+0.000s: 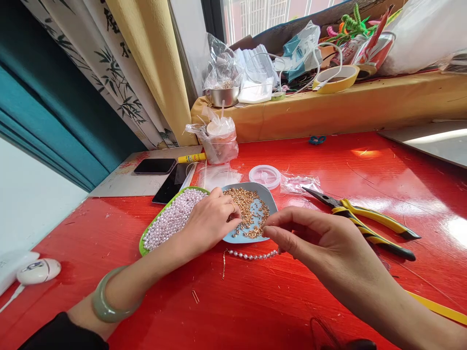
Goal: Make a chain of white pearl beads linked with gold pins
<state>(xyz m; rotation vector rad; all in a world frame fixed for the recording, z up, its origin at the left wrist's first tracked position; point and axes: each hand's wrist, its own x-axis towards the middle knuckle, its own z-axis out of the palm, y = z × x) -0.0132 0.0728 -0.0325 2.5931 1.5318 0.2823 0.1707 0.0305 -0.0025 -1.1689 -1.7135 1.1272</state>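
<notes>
My left hand [215,214] reaches over the left part of the blue tray [239,237], fingers curled and closed at the gold beads [242,199]. Whatever is in its fingertips is hidden. At the tray's right edge my right hand [314,238] pinches thumb and forefinger together; anything between them is too small to make out. A strand of pearl beads [251,255] with a thin gold chain at its left end lies on the red table just in front of the tray. Its right end passes behind my right hand. Left of the tray is a green tray [143,243] full of pale pearl beads [171,221].
Yellow-black pliers [365,221] lie at right. Behind the trays are a round clear lid [264,176], a small plastic bag [299,183], a bagged cup [220,141], a glue stick [191,158] and a phone [155,166]. A white mouse [38,271] sits far left.
</notes>
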